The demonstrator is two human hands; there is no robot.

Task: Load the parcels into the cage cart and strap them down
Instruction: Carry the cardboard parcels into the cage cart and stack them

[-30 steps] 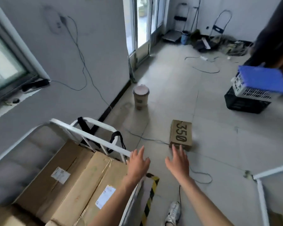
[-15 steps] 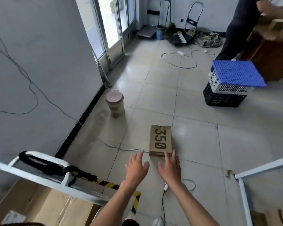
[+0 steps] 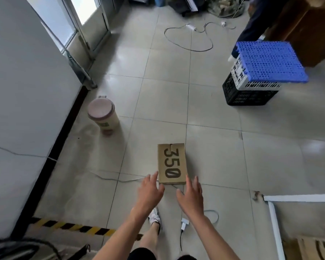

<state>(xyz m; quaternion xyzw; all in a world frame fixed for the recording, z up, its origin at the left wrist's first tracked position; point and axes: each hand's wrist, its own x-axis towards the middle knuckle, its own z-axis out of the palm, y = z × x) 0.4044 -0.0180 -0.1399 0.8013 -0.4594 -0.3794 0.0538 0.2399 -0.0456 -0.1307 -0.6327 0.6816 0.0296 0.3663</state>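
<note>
A flat brown cardboard box printed "350" [image 3: 172, 163] lies on the tiled floor ahead of me. My left hand [image 3: 150, 192] reaches toward its near left corner, fingers apart, fingertips just at the box edge. My right hand [image 3: 191, 196] is stretched out below the near right corner, also empty with fingers spread. A white frame of the cage cart [image 3: 274, 218] shows at the lower right, with another brown box [image 3: 319, 248] inside it. The cart's dark strap [image 3: 17, 246] is blurred at the lower left.
A pink-lidded bucket [image 3: 102, 117] stands by the left wall. Stacked crates with a blue top [image 3: 261, 72] sit at the right, a person's legs [image 3: 251, 29] behind them. Cables [image 3: 188, 47] cross the floor; a white plug [image 3: 184, 222] lies by my foot. Yellow-black tape [image 3: 69, 226] marks the floor.
I have stepped forward and looked down; the loaded cart with big boxes left the view at lower left. Both hands have come closer to the "350" box.
</note>
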